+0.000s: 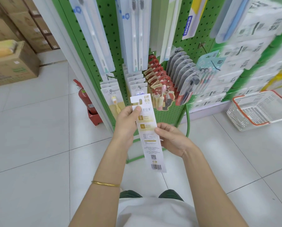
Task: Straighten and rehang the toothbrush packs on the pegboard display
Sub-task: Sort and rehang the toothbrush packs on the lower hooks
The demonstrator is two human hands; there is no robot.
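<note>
Person holds one toothbrush pack in both hands, in front of the lower part of the green pegboard, off any hook. Pack is a long narrow white card, back side facing the camera: hang slot cut near the top, dark printed characters top right, two gold label blocks below, fine print in the middle, QR code and barcode near the bottom edge. It stands roughly upright, tilted a little with the bottom end swung to the right.

Left hand grips the pack's upper left edge, thumb pressed on the front just under the hang slot, fingers behind; grip clamped on the pack. Right hand pinches the right edge about mid-length, thumb tip on the card face; grip also clamped on the pack. Thin gold bangle on the left forearm.

On the pegboard behind: white packs with a yellow brush at lower left, another white stack just above the held pack's top, red packs fanned beside it, grey packs further right. Tall clear packs hang in the upper row. Red fire extinguisher stands on the tiled floor left of the rack. White basket with orange rim sits on the floor at right.
</note>
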